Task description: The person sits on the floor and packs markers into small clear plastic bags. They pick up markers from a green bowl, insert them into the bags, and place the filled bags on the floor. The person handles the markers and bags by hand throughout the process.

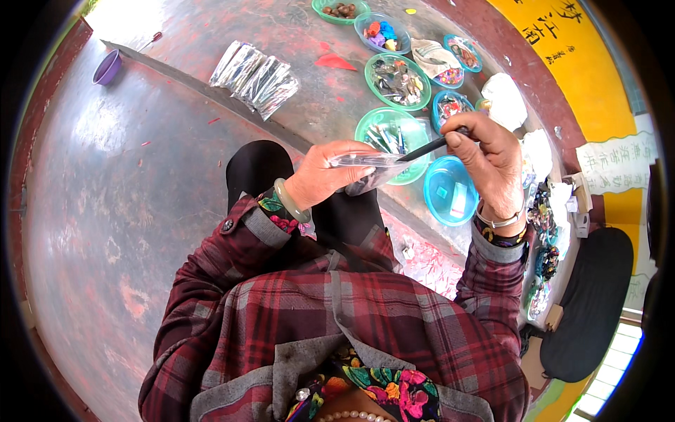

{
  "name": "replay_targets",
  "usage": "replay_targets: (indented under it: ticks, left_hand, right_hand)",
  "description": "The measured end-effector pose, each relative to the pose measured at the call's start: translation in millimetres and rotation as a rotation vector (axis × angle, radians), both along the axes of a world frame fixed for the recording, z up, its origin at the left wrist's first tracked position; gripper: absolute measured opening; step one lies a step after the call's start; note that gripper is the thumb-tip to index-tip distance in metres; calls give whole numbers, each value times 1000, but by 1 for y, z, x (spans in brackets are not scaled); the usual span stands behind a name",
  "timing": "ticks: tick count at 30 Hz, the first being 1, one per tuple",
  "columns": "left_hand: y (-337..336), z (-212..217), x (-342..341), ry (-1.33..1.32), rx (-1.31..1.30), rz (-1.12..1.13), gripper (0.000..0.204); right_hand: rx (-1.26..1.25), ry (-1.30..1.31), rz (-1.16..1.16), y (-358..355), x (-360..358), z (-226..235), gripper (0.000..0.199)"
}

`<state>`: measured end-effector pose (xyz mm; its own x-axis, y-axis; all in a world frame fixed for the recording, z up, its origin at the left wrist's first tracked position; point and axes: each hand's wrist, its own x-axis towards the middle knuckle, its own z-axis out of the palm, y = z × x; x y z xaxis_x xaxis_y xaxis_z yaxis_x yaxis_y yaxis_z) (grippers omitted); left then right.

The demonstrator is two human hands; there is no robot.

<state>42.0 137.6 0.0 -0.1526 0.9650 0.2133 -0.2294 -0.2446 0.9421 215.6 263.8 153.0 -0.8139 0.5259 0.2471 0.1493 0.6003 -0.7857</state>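
Between thumb and fingers, my left hand (313,176) grips a clear plastic bag (371,176), its mouth toward the right. My right hand (489,158) pinches a slim black stick-like thing (425,149), whose exact kind I cannot make out. Its lower end meets the opening of the bag; how far inside it reaches is unclear. Something dark shows in the bag's lower part. Behind the bag stands a green basin (363,125) of thin, pen-like sticks. A blue basin (434,200) with a few small pale pieces lies beneath my right hand.
Farther off, several basins hold small goods, including a green basin (368,74) of mixed dark items and a blue basin (359,29) of colourful pieces. Filled clear packets (254,77) lie in a pile beside a floor step. A purple basin (107,67) stands far left; a black padded seat (587,302) is at right.
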Motion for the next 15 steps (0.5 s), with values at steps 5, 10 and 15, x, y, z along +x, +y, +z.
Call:
replay_targets:
  ticks: [5,10,15]
  left_hand:
    - [0,2,-1,28,33,7,28]
    - [-1,1,0,-52,0,10,27]
    - [-1,-2,-2,-39,-12,30,26]
  right_hand:
    - [24,-144,114,1,-11,-7,10]
    - [-52,-256,119,0,-19,-20,12]
    - [-3,-312,142,7,-19,-30,15]
